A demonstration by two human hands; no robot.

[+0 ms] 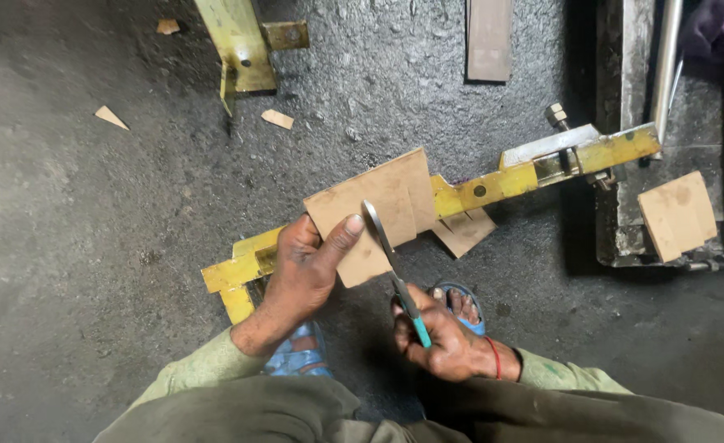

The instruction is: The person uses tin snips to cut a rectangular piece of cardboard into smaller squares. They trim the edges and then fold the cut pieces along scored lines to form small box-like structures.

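My left hand (306,267) grips a brown cardboard sheet (374,205) by its lower left edge, thumb on top. My right hand (440,340) is closed around the teal handles of a pair of scissors (388,254). The metal blades point up and away, and they lie against the sheet near its middle. Another cardboard piece (465,232) with cut slits sticks out from under the sheet at its right. Both hands hover above a long yellow metal bar (493,184) lying on the dark floor.
A second yellow metal frame (239,45) lies at the top. A square cardboard piece (678,215) rests on a metal machine base (625,123) at right. Small cardboard offcuts (277,119) are scattered on the floor. My feet in blue sandals (460,305) show below.
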